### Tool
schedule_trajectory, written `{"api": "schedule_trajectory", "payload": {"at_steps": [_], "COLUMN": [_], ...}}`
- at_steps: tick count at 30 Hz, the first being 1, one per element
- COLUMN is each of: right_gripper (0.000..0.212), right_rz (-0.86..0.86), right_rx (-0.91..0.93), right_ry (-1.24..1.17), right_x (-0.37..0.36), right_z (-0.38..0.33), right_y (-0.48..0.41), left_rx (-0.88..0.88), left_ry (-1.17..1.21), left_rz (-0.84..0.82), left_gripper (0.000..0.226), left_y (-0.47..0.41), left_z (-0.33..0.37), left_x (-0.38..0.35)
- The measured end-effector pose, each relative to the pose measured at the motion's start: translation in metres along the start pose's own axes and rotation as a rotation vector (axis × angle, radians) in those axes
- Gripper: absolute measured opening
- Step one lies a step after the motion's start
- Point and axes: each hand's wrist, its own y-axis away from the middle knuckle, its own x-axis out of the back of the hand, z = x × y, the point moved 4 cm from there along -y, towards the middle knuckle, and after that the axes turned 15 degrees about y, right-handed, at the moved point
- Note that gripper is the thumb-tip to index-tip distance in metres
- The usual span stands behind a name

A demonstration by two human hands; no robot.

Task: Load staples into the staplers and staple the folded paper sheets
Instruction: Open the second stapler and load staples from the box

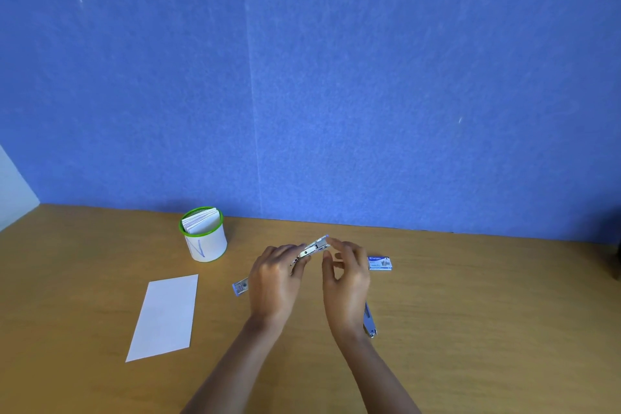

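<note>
We logged the left hand (275,279) with its fingers curled round the lower end of a stapler (314,248), held clear above the middle of the bench (487,329). The right hand (347,282) was loosely curled, its fingertips (332,242) at the stapler's raised end. We could not tell whether they gripped it or merely touched it.

The stapler's long axis ran slantwise, low end in the left hand, high end pointing toward the back edge and to the right.

Also entered:
- a second stapler (240,288) lying flat, partly hidden under the left hand
- a third stapler (369,321) lying flat, partly hidden under the right wrist
- a staple box (380,262) just beyond the right hand
- a white sheet (164,316) toward the left edge
- a cup (205,244) of folded papers (200,222) near the back edge
</note>
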Motion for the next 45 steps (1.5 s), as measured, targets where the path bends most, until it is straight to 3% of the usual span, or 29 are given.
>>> {"api": "schedule_trajectory", "payload": {"at_steps": [3, 6, 9, 13, 17, 23, 26, 30, 35, 38, 42, 45], "right_gripper": [0.042, 0.037, 0.024, 0.016, 0.019, 0.029, 0.031, 0.029, 0.027, 0.037, 0.022, 0.02], "right_rz": [-0.25, -0.463, -0.427, -0.37, -0.366, -0.366, -0.337, -0.393, -0.474, -0.55, -0.562, -0.519], "right_rx": [-0.499, -0.725, -0.75, -0.738, -0.609, -0.424, -0.384, -0.465, -0.482, -0.462, -0.384, -0.428], "right_ry": [-0.276, -0.58, -0.703, -0.787, -0.709, -0.587, -0.506, -0.511, -0.564, -0.624, -0.631, -0.651], "right_x": [-0.015, -0.029, -0.03, -0.028, -0.025, -0.021, -0.018, -0.023, -0.024, -0.022, -0.019, -0.018], "right_z": [0.018, 0.024, 0.024, 0.023, 0.024, 0.023, 0.022, 0.027, 0.025, 0.019, 0.009, 0.01], "right_y": [-0.004, -0.002, -0.003, -0.007, -0.008, -0.007, -0.009, -0.007, -0.004, -0.002, -0.003, -0.003], "left_rx": [-0.006, -0.009, 0.086, 0.464, 0.836, 1.115, 1.125, 1.014, 0.942, 0.924, 0.894, 0.855], "left_ry": [0.012, 0.017, 0.053, 0.309, 0.48, 0.839, 0.954, 0.978, 0.917, 0.878, 0.845, 0.802], "left_rz": [-0.006, -0.041, -0.099, -0.259, -0.409, -0.461, -0.47, -0.479, -0.398, -0.333, -0.275, -0.22], "left_gripper": [0.025, 0.025, 0.027, 0.03, 0.029, 0.038, 0.035, 0.017, 0.017, 0.014, 0.012, 0.015], "left_y": [-0.001, -0.001, -0.003, -0.003, -0.001, -0.003, 0.001, 0.008, 0.009, 0.01, 0.013, 0.017], "left_z": [0.002, 0.005, 0.005, -0.008, -0.017, -0.02, -0.02, -0.023, -0.024, -0.022, -0.02, -0.018], "left_x": [-0.002, -0.004, -0.006, -0.014, -0.014, -0.007, -0.009, -0.013, -0.015, -0.015, -0.016, -0.015]}}
